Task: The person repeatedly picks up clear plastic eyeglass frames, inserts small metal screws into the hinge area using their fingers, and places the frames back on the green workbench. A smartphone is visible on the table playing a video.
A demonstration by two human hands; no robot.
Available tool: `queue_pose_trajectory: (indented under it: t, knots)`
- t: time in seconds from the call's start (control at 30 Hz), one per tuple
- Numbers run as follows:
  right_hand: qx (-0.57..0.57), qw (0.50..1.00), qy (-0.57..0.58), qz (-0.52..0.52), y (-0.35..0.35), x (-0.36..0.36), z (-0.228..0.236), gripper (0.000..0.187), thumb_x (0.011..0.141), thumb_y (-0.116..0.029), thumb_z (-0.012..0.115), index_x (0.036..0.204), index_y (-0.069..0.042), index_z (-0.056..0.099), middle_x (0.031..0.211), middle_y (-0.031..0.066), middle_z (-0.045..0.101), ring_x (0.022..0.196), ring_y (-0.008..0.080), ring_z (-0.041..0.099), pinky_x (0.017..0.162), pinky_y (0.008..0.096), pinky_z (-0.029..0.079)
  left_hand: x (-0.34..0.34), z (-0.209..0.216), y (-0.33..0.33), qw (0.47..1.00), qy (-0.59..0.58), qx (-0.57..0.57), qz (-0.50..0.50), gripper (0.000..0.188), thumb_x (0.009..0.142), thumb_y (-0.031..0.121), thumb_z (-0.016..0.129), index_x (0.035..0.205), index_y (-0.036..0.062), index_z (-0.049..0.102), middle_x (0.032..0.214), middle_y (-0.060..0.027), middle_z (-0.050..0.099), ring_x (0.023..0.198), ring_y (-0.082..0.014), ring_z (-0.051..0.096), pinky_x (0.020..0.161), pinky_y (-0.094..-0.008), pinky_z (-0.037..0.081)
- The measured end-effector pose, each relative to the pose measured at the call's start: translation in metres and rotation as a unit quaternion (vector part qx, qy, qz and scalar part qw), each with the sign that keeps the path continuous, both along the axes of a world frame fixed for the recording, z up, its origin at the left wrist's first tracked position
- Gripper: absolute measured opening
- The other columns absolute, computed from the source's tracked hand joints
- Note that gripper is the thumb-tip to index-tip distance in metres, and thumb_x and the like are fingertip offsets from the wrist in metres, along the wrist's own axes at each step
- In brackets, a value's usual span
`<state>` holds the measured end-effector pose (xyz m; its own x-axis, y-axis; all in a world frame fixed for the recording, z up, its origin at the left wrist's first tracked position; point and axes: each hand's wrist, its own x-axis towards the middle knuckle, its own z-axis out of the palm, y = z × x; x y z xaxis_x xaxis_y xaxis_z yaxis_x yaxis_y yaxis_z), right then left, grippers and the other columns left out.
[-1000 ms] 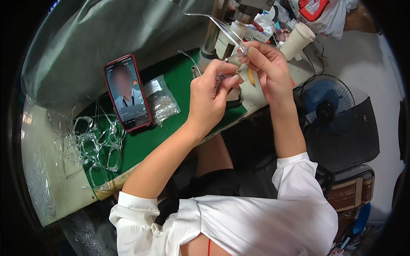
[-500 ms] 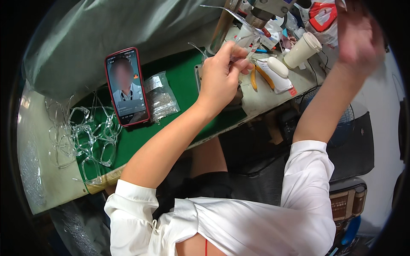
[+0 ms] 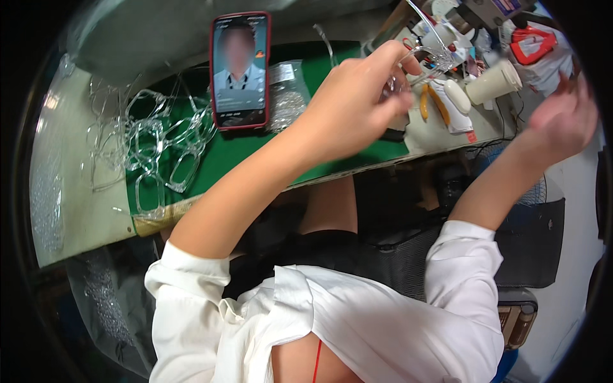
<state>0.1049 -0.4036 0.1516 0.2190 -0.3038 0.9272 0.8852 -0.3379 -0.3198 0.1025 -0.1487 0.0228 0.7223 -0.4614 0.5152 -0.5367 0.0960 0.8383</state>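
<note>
We find the left hand [image 3: 370, 96] closed around a clear eyeglass frame [image 3: 440, 59], which projects past its fingertips. The right hand [image 3: 565, 118] is blurred, fingers partly extended; we cannot tell whether it holds anything. Yellow-handled pliers [image 3: 424, 102] and a pale cup [image 3: 495, 83] stand between them. Leftward we note a phone [image 3: 240, 70], a parts bag [image 3: 288, 105] and heaped clear frames [image 3: 150, 143].
</note>
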Motion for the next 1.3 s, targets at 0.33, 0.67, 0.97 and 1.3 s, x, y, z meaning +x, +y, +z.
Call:
queue_pose_trajectory:
  t: [0.33,0.67,0.97,1.3]
  knots:
    - [-0.332,0.821,0.432,0.169,0.145,-0.047,-0.207,0.011,0.08,-0.002,0.062,0.09,-0.001,0.067,0.079,0.0081,0.059,0.07,0.0207,0.059,0.063,0.0292,0.046,-0.108,0.012,0.18,0.893,-0.219,0.046,0.39,0.048,0.082,-0.002,0.051,0.129,-0.0027,0.042,0.118,-0.0189,0.051,0.108,-0.0278,0.053,0.094,-0.0413,0.046]
    - [-0.394,0.803,0.435,0.104,0.157,-0.049,-0.209,0.01,0.075,-0.004,0.068,0.083,-0.001,0.063,0.077,0.0062,0.058,0.067,0.0192,0.057,0.06,0.0297,0.046,-0.112,-0.036,0.207,0.96,0.061,-0.23,0.147,0.041,0.087,0.033,0.058,0.111,0.0001,0.052,0.097,-0.0165,0.056,0.089,-0.027,0.055,0.079,-0.0363,0.047]
    - [-0.404,0.799,0.424,0.137,0.154,-0.037,-0.21,0.009,0.077,-0.003,0.068,0.083,0.0,0.062,0.075,0.0067,0.057,0.067,0.0186,0.057,0.059,0.0282,0.045,-0.128,-0.003,0.17,0.965,0.18,-0.157,0.107,0.059,0.093,0.026,0.044,0.136,-0.0076,0.023,0.068,-0.0158,0.057,0.054,-0.0192,0.052,0.048,-0.025,0.046]
    - [-0.445,0.788,0.385,0.18,0.157,-0.03,-0.21,0.011,0.075,-0.001,0.069,0.081,0.0,0.059,0.074,0.0063,0.054,0.065,0.0184,0.056,0.057,0.0274,0.043,-0.129,-0.002,0.154,0.956,0.19,-0.064,0.215,0.096,0.082,0.065,0.049,0.136,-0.007,0.016,0.072,-0.022,0.057,0.052,-0.0171,0.05,0.047,-0.0202,0.042]
